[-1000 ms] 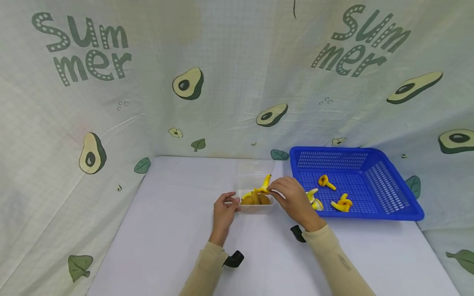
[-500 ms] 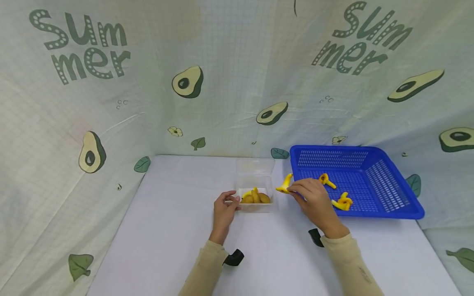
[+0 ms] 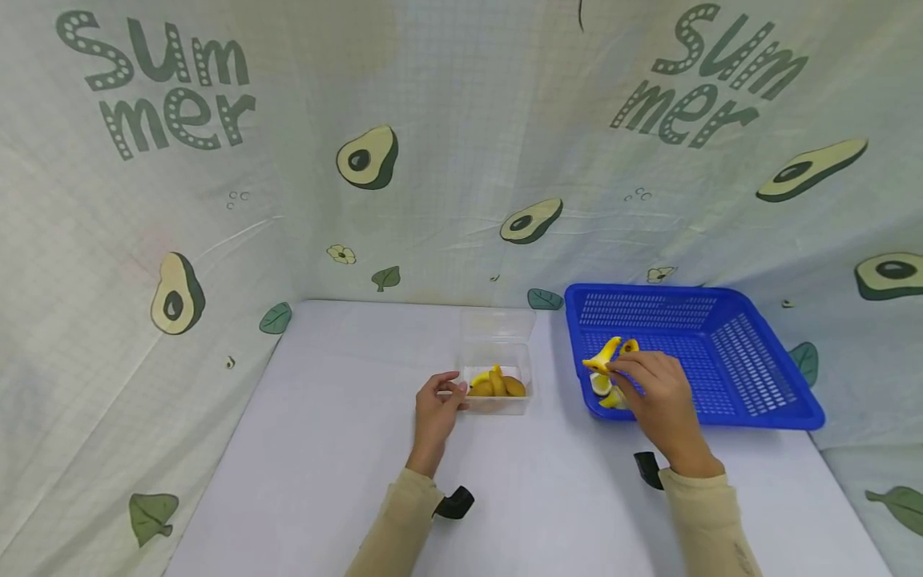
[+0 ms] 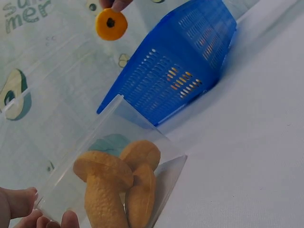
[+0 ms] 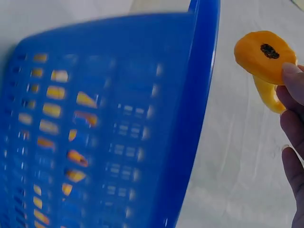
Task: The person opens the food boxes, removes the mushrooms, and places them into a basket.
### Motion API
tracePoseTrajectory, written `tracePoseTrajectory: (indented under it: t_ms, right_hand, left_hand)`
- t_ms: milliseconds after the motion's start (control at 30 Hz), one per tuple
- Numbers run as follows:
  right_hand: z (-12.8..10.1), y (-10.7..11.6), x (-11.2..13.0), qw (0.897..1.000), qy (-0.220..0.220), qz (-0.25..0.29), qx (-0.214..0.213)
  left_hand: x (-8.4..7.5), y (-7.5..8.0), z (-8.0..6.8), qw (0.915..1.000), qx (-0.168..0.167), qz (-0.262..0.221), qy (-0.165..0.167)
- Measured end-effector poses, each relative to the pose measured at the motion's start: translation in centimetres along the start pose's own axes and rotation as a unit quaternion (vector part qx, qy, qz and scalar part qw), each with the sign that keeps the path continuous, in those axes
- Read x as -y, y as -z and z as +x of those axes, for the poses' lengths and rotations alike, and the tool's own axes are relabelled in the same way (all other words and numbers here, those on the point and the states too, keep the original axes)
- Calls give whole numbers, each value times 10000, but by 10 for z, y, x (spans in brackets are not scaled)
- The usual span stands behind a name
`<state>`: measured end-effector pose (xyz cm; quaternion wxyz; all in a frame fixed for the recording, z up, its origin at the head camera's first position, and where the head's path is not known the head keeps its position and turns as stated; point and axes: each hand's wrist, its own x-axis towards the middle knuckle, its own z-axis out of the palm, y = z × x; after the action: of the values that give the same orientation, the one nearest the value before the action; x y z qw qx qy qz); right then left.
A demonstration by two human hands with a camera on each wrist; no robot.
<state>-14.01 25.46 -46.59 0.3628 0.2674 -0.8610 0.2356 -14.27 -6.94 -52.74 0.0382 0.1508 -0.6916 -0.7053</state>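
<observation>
My left hand [image 3: 436, 413] grips the left front edge of a clear plastic box [image 3: 530, 385] whose lid stands open behind it. Inside lie several tan toy mushrooms [image 4: 105, 190]; a brighter yellow curved piece shows behind them in the head view. With thumb and fingers, my right hand [image 3: 659, 401] pinches a yellow mushroom-shaped toy [image 5: 263, 61] with a round orange cap and dark centre. That toy hangs above the left side of the blue plastic basket [image 3: 721, 353]. Below it are yellow-and-white pieces [image 3: 602, 389], partly hidden by the hand.
Another yellow piece with a dark hollow [image 3: 630, 346] lies in the basket behind the right hand. Both box and basket stand on a white table [image 3: 346, 417]. A printed cloth [image 3: 433, 96] hangs behind and at the sides. Black wrist mounts [image 3: 456, 503] stick out by the sleeves.
My right hand has carried the yellow mushroom-shaped toy rightwards, from over the clear box to over the basket. The left hand has stayed at the box's edge.
</observation>
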Motion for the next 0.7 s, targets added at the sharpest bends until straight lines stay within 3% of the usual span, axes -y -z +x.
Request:
tracePoseTrajectory:
  t_ms: [200, 300, 433, 500, 700]
  right_hand:
    - [-7, 19, -13, 9983, -464, -319, -121]
    - [-8, 28, -19, 9965, -659, -471, -187]
    - [-10, 33, -22, 9938, -914, -603, -172]
    - [-11, 31, -22, 9939, -949, -564, -83]
    - [-12, 12, -9, 9985, -518, -174, 11]
  left_hand:
    - [-26, 2, -16, 10000, 60, 10, -62]
    - [-20, 3, -12, 9999, 75, -65, -83]
    - [4, 2, 1, 9999, 53, -91, 41]
    - [4, 2, 1, 9999, 65, -82, 83]
    - [4, 1, 1, 9999, 50, -49, 140]
